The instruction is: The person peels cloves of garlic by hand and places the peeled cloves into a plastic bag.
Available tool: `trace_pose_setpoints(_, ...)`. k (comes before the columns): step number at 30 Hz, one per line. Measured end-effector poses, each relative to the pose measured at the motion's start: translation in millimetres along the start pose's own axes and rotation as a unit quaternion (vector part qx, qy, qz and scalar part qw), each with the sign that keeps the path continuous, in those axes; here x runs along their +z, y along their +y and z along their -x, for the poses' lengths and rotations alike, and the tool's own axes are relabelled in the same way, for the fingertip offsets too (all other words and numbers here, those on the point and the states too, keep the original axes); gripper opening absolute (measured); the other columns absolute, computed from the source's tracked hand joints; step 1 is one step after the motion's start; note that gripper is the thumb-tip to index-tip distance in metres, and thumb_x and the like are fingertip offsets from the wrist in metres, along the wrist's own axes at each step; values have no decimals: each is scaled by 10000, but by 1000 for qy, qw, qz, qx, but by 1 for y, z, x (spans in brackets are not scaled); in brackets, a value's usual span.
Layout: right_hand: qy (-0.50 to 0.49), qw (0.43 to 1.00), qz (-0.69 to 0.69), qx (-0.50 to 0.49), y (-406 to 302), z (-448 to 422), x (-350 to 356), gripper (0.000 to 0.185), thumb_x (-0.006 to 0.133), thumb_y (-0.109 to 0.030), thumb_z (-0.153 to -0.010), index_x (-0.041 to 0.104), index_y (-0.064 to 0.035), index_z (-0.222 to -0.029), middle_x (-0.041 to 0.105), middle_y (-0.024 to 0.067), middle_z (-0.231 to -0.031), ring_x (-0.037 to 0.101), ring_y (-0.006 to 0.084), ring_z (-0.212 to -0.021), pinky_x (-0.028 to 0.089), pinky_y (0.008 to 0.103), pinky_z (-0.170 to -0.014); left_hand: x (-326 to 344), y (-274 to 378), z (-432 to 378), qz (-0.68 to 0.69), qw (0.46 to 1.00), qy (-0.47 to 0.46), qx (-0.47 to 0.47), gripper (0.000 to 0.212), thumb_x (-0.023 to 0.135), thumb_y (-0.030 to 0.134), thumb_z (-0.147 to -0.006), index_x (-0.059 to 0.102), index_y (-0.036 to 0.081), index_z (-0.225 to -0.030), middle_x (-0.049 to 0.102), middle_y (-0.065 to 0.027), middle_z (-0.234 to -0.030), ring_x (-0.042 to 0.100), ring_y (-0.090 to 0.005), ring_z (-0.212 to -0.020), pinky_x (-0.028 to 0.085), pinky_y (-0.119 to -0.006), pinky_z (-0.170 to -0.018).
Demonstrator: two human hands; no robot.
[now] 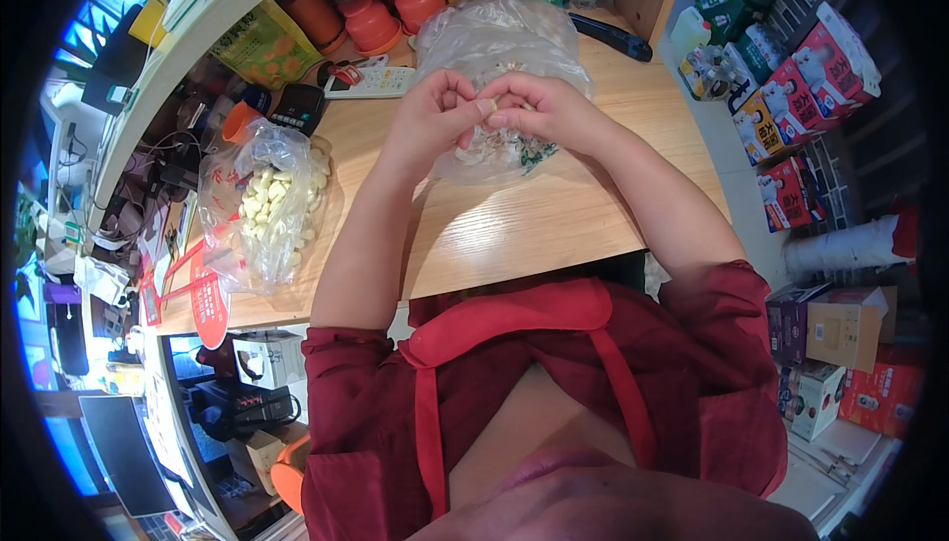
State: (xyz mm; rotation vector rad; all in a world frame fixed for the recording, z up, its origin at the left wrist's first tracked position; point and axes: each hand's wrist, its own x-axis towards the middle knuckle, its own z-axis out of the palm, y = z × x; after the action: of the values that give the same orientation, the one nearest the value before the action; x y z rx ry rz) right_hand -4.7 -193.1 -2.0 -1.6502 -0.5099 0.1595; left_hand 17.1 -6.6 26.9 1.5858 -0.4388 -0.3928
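Note:
My left hand (437, 120) and my right hand (535, 110) meet over a clear plastic bag (511, 22) on the wooden desk. Between their fingertips they pinch one small pale yellowish piece, possibly a garlic clove; the fingers partly hide it. Papery whitish skins (493, 150) lie on the bag under the hands, with a few green scraps (535, 156) beside them. To the left, a second clear plastic bag (222, 207) holds many pale cloves (267, 196), probably peeled garlic.
Behind my left hand lie a white remote control (382, 83), a dark card-reader-like device (298, 107) and orange-red jars (368, 22). A black handheld object (612, 35) rests at the back right. A red fan-shaped item (210, 307) overhangs the desk's left front edge. Boxes (797, 100) stand on the floor at right.

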Motion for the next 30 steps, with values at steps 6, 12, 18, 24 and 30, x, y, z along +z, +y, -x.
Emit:
trace_pose_setpoints(6, -1, 995, 86, -56, 1, 0, 1, 222, 607, -188, -805, 576, -108, -1010, 574, -6, -734, 505, 68, -675, 412, 222, -602, -2, 1, 2, 7, 998, -37, -55, 247, 617, 116, -761, 474, 45, -950, 513, 0, -649, 463, -65, -494, 299, -191, -411)
trace_pose_setpoints(12, -16, 955, 255, -148, 1, 2, 3, 232, 591, -136, -805, 547, -73, -1024, 564, 43, -741, 539, 129, -680, 433, 255, -630, 0, -2, 1, -2, 994, -79, -69, 276, 485, 36, -684, 485, 51, -960, 497, -7, -635, 416, -53, -475, 236, -183, -401)
trace_pose_setpoints(18, -25, 938, 282, -200, 2, 2, 4, 218, 577, -123, -802, 532, -72, -1010, 577, 82, -770, 564, 175, -697, 444, 279, -640, 0, -6, 1, -32, 993, -93, -66, 297, 468, 18, -663, 497, 53, -957, 495, 9, -640, 428, -50, -496, 257, -174, -421)
trace_pose_setpoints(24, -22, 972, 208, -104, 1, 1, 3, 199, 558, -123, -825, 537, -74, -1017, 581, 45, -765, 565, 125, -726, 450, 264, -651, -2, -8, -2, -28, 995, -80, -58, 203, 503, -16, -709, 510, 32, -907, 514, 7, -645, 476, -62, -512, 345, -192, -451)
trace_pose_setpoints(30, 21, 991, 127, -44, 0, -1, 3, 226, 524, -107, -851, 509, -79, -1075, 559, 14, -707, 534, 67, -629, 431, 219, -556, -2, -13, -4, -1, 1000, -30, -6, 203, 544, 27, -752, 530, 18, -954, 556, -4, -699, 486, -57, -561, 368, -187, -479)
